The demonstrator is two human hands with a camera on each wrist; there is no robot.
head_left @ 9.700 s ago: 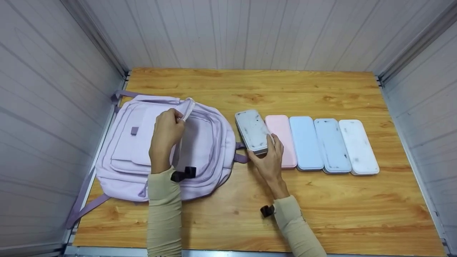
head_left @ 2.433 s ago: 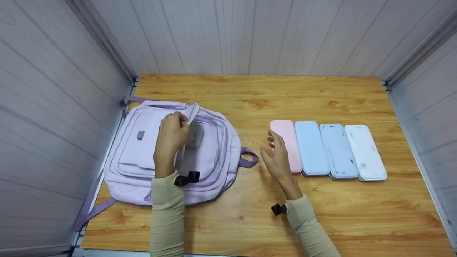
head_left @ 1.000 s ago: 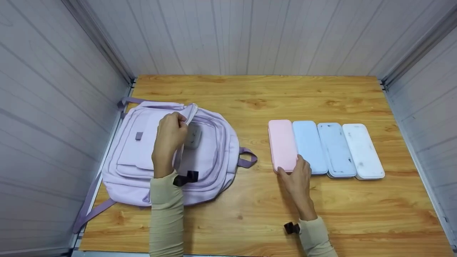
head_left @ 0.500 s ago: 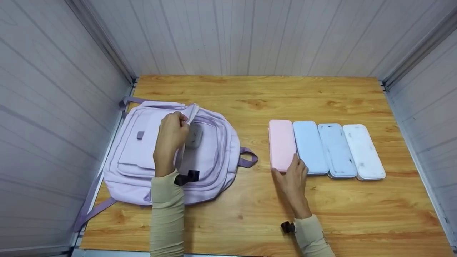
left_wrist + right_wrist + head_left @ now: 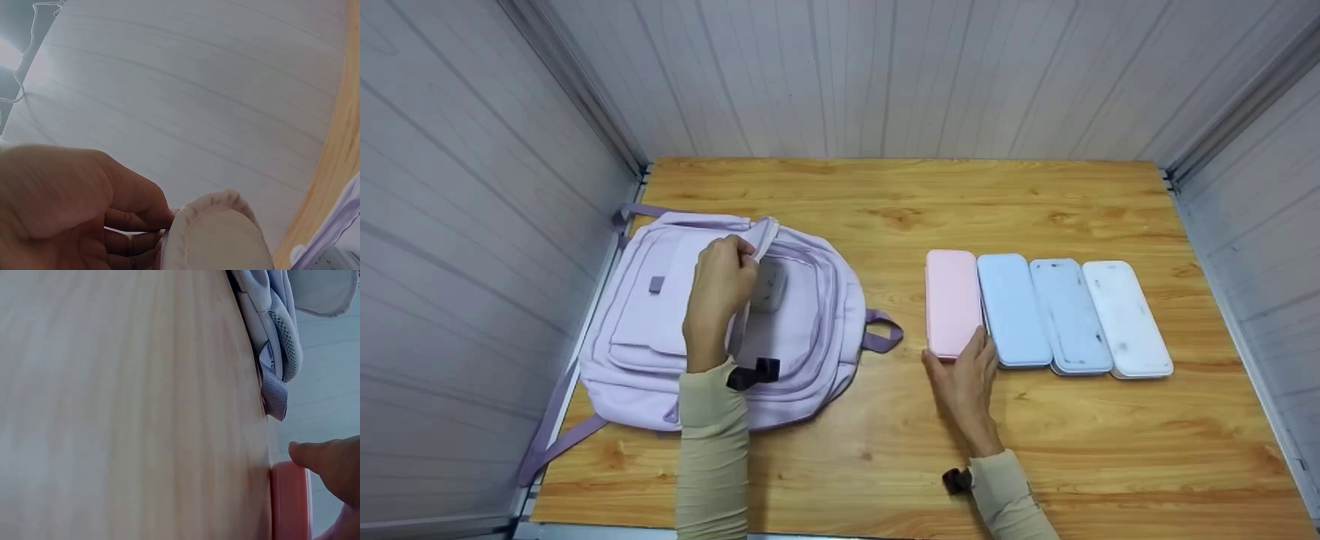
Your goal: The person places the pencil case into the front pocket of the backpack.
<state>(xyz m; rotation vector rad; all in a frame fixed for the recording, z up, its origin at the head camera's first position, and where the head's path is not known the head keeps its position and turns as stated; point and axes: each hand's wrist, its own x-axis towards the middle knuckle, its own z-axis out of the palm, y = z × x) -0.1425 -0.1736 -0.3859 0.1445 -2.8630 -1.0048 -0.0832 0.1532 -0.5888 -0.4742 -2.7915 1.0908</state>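
A lilac backpack (image 5: 660, 315) lies on the table at the left with its main compartment unzipped. My left hand (image 5: 718, 289) pinches the edge of its flap (image 5: 225, 236) and holds it raised. Inside the opening, part of a grey pencil case (image 5: 769, 286) shows; the flap and hand hide the rest. My right hand (image 5: 966, 382) grips the near end of a pink pencil case (image 5: 952, 300), thumb at its left corner and fingers along its right side. In the right wrist view, the thumb (image 5: 323, 458) lies against the end of the pink case.
Right of the pink case stand a light blue case (image 5: 1015, 311), a scuffed blue case (image 5: 1071, 316) and a scuffed white case (image 5: 1126, 319), side by side. A carry loop (image 5: 883, 331) sticks out from the backpack towards them. Pale panels (image 5: 855, 75) wall the wooden table (image 5: 840, 480).
The grey case has gone from the table into the backpack. My right hand has come to the pink case's near end and shifted slightly left. My left hand keeps holding the flap.
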